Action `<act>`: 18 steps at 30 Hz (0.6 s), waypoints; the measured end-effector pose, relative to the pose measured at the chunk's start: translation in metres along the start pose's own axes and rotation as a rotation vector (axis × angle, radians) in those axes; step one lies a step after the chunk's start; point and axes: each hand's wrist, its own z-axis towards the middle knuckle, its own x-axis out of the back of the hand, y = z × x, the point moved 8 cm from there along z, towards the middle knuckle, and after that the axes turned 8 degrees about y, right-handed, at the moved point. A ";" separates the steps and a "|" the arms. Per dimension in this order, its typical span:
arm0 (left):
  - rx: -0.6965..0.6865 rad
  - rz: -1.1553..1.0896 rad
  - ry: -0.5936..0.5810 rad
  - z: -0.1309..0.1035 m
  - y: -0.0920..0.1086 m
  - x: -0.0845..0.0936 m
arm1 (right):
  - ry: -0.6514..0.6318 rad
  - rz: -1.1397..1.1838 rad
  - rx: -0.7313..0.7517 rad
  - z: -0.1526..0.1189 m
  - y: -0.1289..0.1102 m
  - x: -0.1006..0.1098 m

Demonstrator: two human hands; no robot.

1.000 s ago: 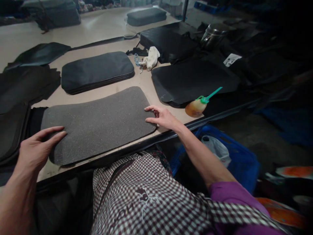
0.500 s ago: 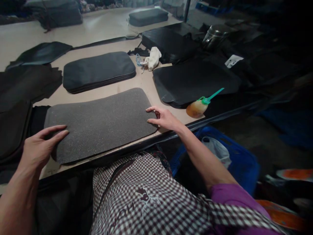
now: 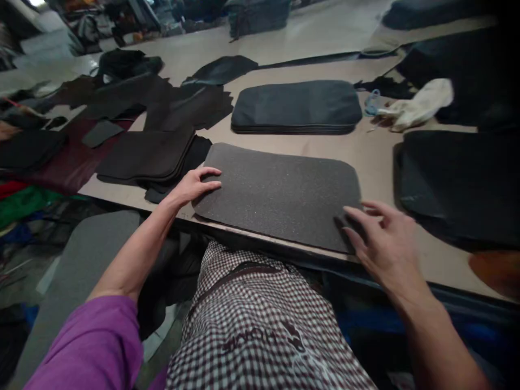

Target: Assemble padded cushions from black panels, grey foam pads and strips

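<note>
A dark grey speckled panel (image 3: 280,195) with rounded corners lies flat along the table's front edge. My left hand (image 3: 199,184) rests at its left end, thumb and fingers apart on the surface. At the panel's right end is my right hand (image 3: 382,233), its fingers spread and slightly blurred, with the fingertips at the edge. Neither hand is closed on anything. Behind the panel sits a stack of smooth black panels (image 3: 296,105).
Dark panels are stacked at the left (image 3: 146,154), and a black stack (image 3: 459,184) lies at the right. A whitish cloth (image 3: 422,105) is at the back right. An orange-brown object (image 3: 493,271) sits near the right front edge.
The view has swung to the left, so the table items appear farther right. My right hand's fingers have spread wider at the panel's right end. The panel still lies between both hands.
</note>
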 end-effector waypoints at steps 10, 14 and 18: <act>-0.243 0.138 0.067 -0.005 -0.003 0.003 | -0.098 0.085 0.170 -0.010 -0.006 -0.021; -0.277 0.179 0.080 -0.008 -0.005 -0.001 | -0.110 0.073 0.180 -0.010 -0.004 -0.021; -0.281 0.181 0.090 -0.009 -0.006 -0.001 | -0.119 0.066 0.149 -0.011 -0.003 -0.022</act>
